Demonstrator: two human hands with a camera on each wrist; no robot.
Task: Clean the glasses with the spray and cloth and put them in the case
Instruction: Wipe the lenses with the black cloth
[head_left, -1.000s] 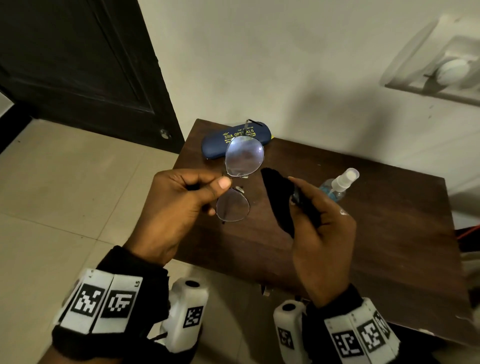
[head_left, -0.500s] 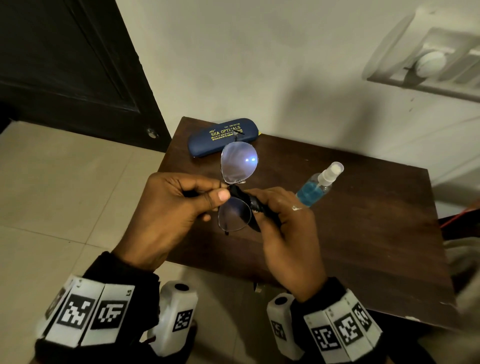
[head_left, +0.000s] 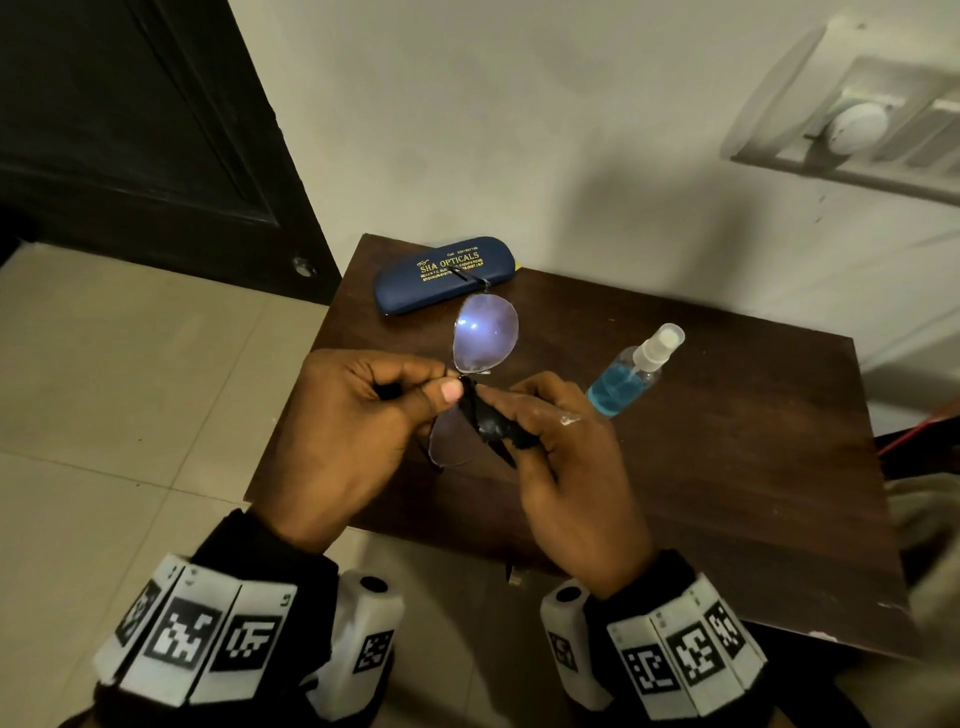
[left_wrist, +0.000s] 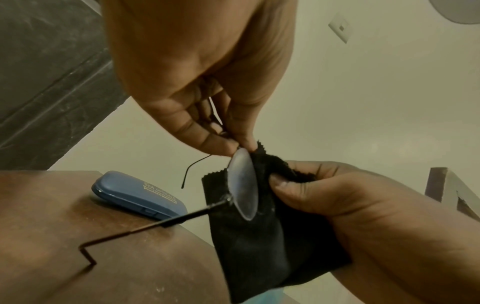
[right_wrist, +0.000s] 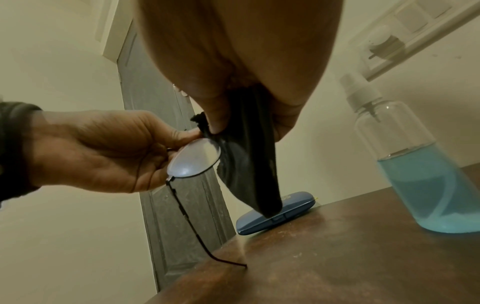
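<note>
On the brown table (head_left: 727, 467) in front of me, three things matter. Far on the left lies the blue case (head_left: 441, 275), and it is closed. To the right stands the spray bottle (head_left: 631, 376) with blue water in it. It is near my hands but not touching them.

My two hands are up over the near side of the table, and the glasses (head_left: 485, 338) are between them, in the air. My left hand (head_left: 358, 431) pinches the glasses at the middle, where the two lenses meet, with thumb and finger pressed together. One lens points far away and shines. The other lens is near me.

My right hand (head_left: 566, 467) pinches the black cloth (left_wrist: 259, 236). My thumb pushes the cloth onto the near lens, and the rest of the cloth hangs down.

I think the glasses are very light and thin. The wire arms could bend and the lenses could scratch, so I should rub softly. The lens may be wet and slippery. The middle bar is a good place to hold, because my fingers stay off the lenses. The cloth is soft and floppy.
</note>
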